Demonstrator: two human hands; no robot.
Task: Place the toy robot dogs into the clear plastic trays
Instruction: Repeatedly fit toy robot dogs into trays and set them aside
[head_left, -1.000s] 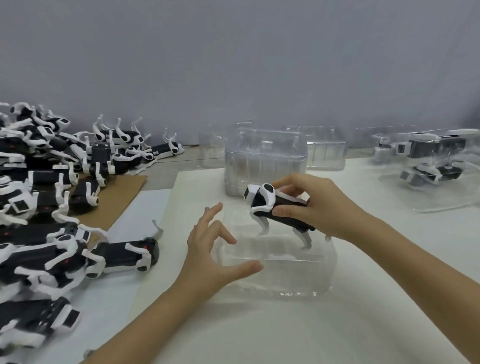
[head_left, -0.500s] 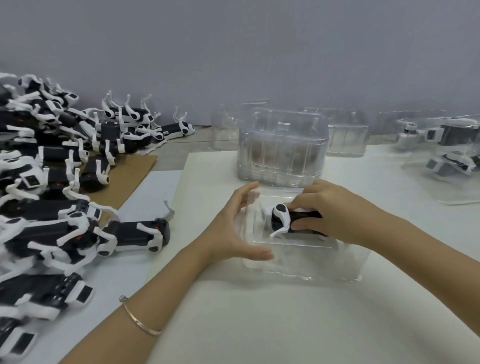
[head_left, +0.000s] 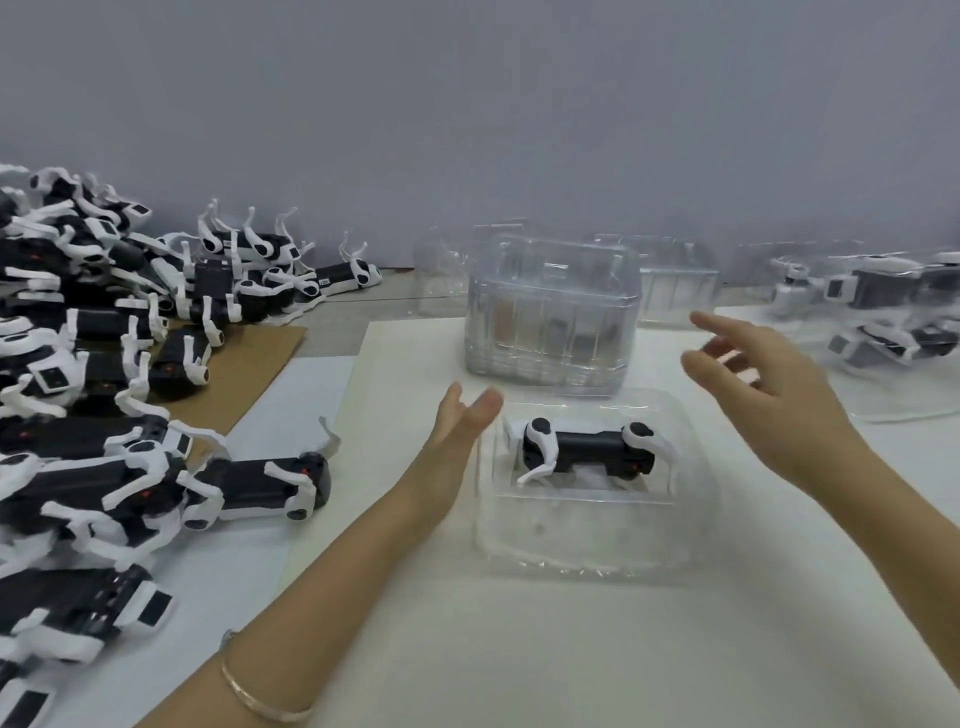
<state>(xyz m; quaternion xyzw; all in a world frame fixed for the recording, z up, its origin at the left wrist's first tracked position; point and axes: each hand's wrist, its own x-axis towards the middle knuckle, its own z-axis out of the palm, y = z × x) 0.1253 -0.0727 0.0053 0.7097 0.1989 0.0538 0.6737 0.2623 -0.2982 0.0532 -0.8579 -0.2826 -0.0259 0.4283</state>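
Observation:
A black-and-white toy robot dog (head_left: 587, 451) lies on its side in the far half of a clear plastic tray (head_left: 592, 540) at the table's middle. My left hand (head_left: 457, 431) hovers with straight fingers just left of the tray's far-left corner, holding nothing. My right hand (head_left: 769, 384) is raised above and to the right of the tray, fingers spread and slightly blurred, also empty. A big heap of robot dogs (head_left: 78, 415) covers the left side; the nearest single dog (head_left: 260, 483) lies left of my left forearm.
A stack of empty clear trays (head_left: 550, 312) stands just behind the working tray. More clear trays (head_left: 675, 280) line the back wall. Packed trays with dogs (head_left: 893, 312) sit at the far right. Brown cardboard (head_left: 244, 358) lies under part of the heap.
My right hand set the dog down into the tray, let go and lifted away up and right. My left hand released the tray's edge and opened.

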